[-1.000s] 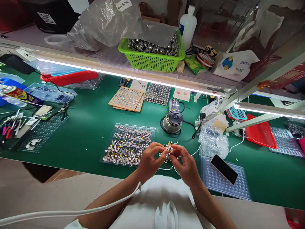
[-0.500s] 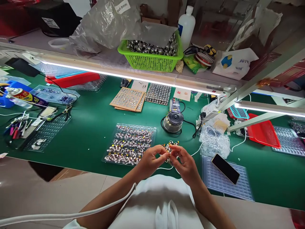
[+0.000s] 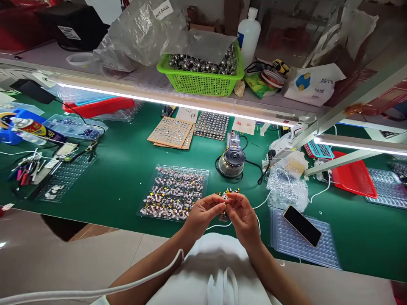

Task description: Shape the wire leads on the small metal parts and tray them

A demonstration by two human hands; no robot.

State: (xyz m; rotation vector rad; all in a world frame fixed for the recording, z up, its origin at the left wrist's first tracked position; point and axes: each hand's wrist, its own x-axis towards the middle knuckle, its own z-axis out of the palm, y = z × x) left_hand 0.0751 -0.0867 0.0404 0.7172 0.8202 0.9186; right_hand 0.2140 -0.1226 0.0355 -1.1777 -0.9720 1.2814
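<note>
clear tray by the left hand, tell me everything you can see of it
The clear tray looks like thin, see-through plastic, roughly rectangular, lying flat on the green table. Rows of small parts, mostly white with dark and yellow bits, cover most of it; bare edges show around them. The left hand hides its near right corner, so contact there cannot be told.

Green tabletop (image 3: 124, 169) beneath a filled clear tray (image 3: 206, 178), brown boards (image 3: 170, 130), a round device (image 3: 231, 164)

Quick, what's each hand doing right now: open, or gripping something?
Left hand: pinched closed; anything held is too small to tell.
Right hand: also pinched closed; anything held cannot be made out.
</note>
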